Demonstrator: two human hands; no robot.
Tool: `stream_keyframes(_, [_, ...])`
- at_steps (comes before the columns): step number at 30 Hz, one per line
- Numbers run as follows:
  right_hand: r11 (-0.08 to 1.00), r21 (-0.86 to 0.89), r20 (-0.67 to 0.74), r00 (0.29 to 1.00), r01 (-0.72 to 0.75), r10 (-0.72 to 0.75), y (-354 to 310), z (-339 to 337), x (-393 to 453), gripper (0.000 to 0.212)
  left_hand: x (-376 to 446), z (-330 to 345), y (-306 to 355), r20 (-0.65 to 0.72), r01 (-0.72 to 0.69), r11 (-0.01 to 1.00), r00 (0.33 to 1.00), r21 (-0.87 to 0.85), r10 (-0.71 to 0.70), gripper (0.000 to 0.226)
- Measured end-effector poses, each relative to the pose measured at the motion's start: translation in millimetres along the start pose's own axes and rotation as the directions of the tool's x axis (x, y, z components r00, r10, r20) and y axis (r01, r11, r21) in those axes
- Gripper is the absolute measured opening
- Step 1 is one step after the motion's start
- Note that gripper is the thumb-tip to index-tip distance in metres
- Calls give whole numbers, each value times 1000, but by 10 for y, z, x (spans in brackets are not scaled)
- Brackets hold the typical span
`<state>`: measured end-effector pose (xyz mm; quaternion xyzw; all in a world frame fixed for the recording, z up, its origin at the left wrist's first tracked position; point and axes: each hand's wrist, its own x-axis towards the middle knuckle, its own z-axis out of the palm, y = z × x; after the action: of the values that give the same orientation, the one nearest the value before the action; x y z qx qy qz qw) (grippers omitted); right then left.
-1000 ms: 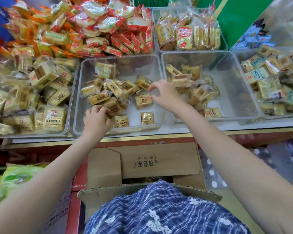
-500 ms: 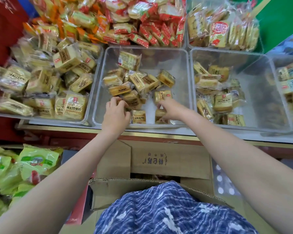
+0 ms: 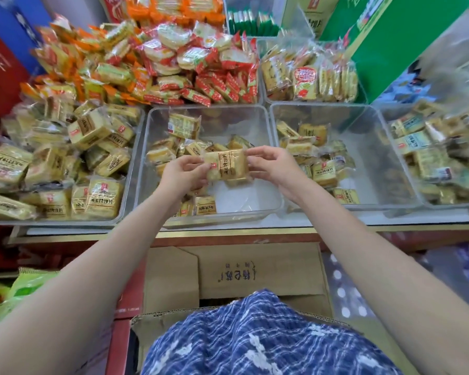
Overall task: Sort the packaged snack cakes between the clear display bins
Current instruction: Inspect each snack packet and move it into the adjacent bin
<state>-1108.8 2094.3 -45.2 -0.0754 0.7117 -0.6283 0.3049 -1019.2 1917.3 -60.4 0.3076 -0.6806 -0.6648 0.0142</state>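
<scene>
Both hands hold one packaged snack cake [image 3: 226, 165] over the middle clear bin [image 3: 266, 125]: the left hand [image 3: 183, 173] pinches its 9 o'clock edge, the right hand [image 3: 272, 167] pinches its 3 o'clock edge, fingers curled on the wrapper. Loose cakes [image 3: 173, 150] lie under and behind it, toward 11 o'clock. At 3 o'clock stands the right clear bin [image 3: 368, 123], partly filled; at 9 o'clock a heaped bin [image 3: 132, 169]. Red and orange packets [image 3: 190, 66] pile at 12 o'clock. An open cardboard box [image 3: 255, 272] sits at 6 o'clock below the counter edge [image 3: 228, 234].
</scene>
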Motion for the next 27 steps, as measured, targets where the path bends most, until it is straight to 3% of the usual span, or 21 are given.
stream_keyframes(4, [996, 76, -88, 995, -38, 45, -50, 10, -59, 17, -71, -22, 83, 80, 37, 997, 996, -66, -32, 10])
stream_keyframes(9, [995, 97, -51, 998, -17, 22, -166, 31, -153, 8, -161, -98, 114, 152, 93, 972, 987, -217, -61, 5])
stream_keyframes(14, [995, -76, -55, 996, 63, -67, -233, 55, -194, 11, -263, -172, 129, 238, 137, 941, 969, -310, -63, 13])
stream_keyframes(19, [918, -345, -69, 970, 195, -232, -189, 57, -220, 19, -319, -167, 124, 206, 144, 934, 975, -328, -78, 5])
stream_keyframes(24, [859, -445, -119, 935, 252, -336, -130, 16, -243, 22, -359, -95, 181, 205, 149, 930, 975, -335, -83, 8])
stream_keyframes(27, [865, -432, -194, 910, 257, -367, -121, -36, -254, 23, -367, -70, 200, 253, 209, 929, 958, -304, -133, 21])
